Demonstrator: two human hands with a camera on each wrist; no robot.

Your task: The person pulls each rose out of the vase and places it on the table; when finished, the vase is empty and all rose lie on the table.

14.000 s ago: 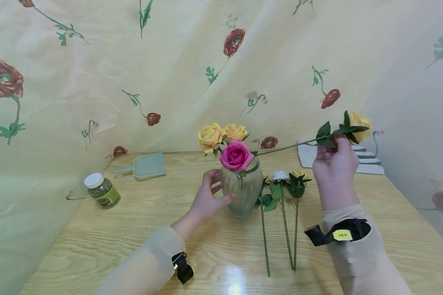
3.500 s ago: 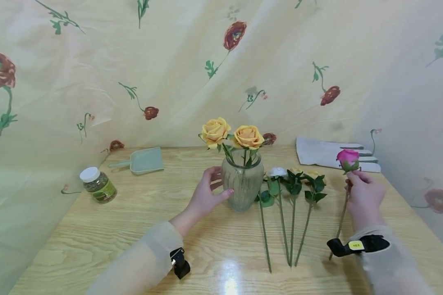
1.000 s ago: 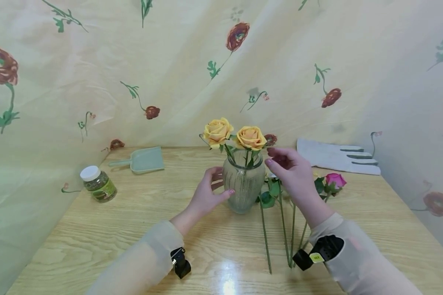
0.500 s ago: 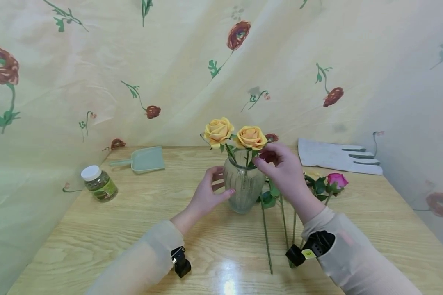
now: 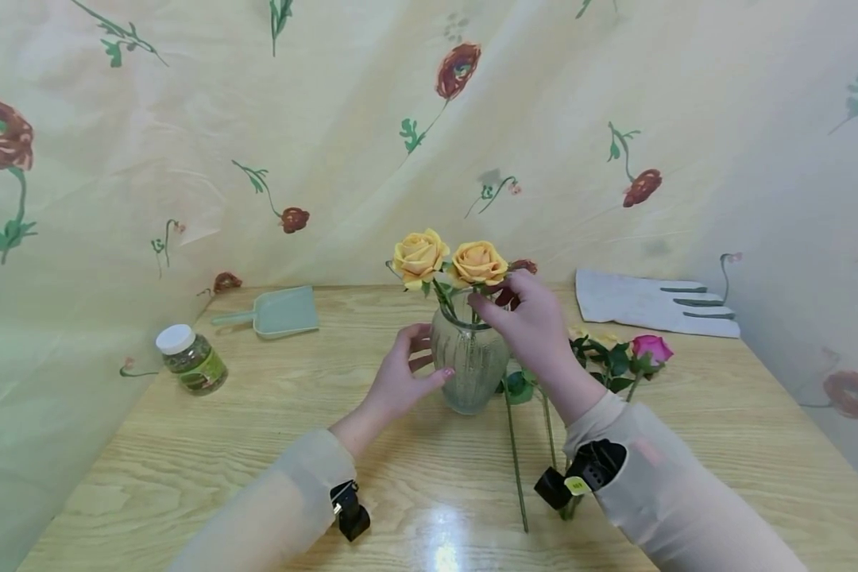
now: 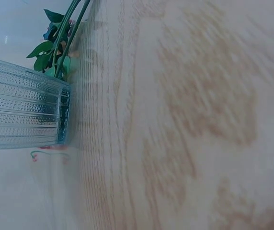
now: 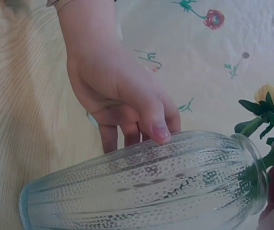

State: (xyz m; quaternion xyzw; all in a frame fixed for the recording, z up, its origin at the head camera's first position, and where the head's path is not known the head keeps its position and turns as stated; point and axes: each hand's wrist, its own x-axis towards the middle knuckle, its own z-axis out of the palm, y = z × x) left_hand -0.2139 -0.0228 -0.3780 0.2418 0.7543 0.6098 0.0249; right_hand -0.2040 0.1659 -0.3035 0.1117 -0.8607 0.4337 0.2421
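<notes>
A ribbed clear glass vase (image 5: 468,369) stands upright on the wooden table with two yellow roses in it. My left hand (image 5: 398,377) holds the vase's left side, thumb in front and fingers behind; the right wrist view shows this thumb (image 7: 160,132) against the glass. At the rim, my right hand (image 5: 536,322) pinches the right yellow rose (image 5: 479,263) by its stem, just under the bloom. The left yellow rose (image 5: 419,256) leans out untouched. In the left wrist view the vase (image 6: 22,108) shows its base and side, with only a fingertip beside it.
Several roses lie right of the vase, stems towards me, partly behind my right forearm; a pink rose (image 5: 651,349) is outermost. A pale work glove (image 5: 643,300) lies at the back right. At left are a green dustpan (image 5: 286,311) and a white-lidded jar (image 5: 195,361).
The pink rose, earlier in the vase, then in my right hand, now lies on the table. My right hand has come left to the right yellow rose, which shifts slightly. The left hand stays.
</notes>
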